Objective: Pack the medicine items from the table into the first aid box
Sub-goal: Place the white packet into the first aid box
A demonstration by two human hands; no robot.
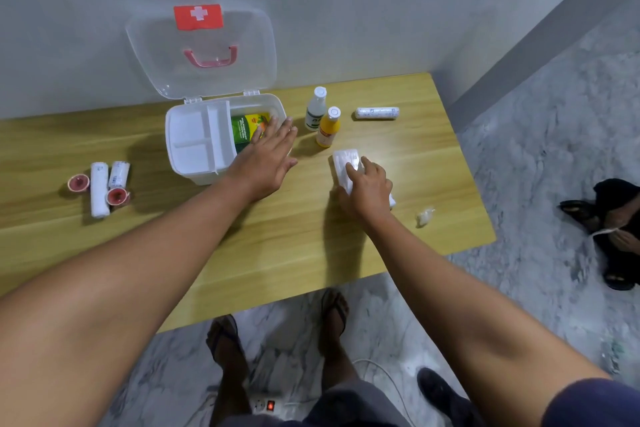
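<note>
The right hand [369, 189] is pressing down on a white packet [344, 161], fingers [353, 172] curled over its top and pinching it against the tabletop [294, 246]. The packet is lying flat, to the right of the first aid box [194, 149], its long axis running away from the person and leaning slightly left; its near end is hiding under the palm. The left hand [266, 163] is stretching palm down across the box's right rim, fingers straight and holding nothing; whether it is touching the rim is hard to tell. Beneath those fingertips a green and yellow carton [246, 126] is sitting in the box's right compartment, partly covered. The clear lid [201, 55] is standing open against the wall. A white bottle [316, 109] and an orange bottle [329, 128] are standing upright just beyond the packet, and a bandage roll [377, 113] is lying crosswise farther right. Its print is too small to read.
</note>
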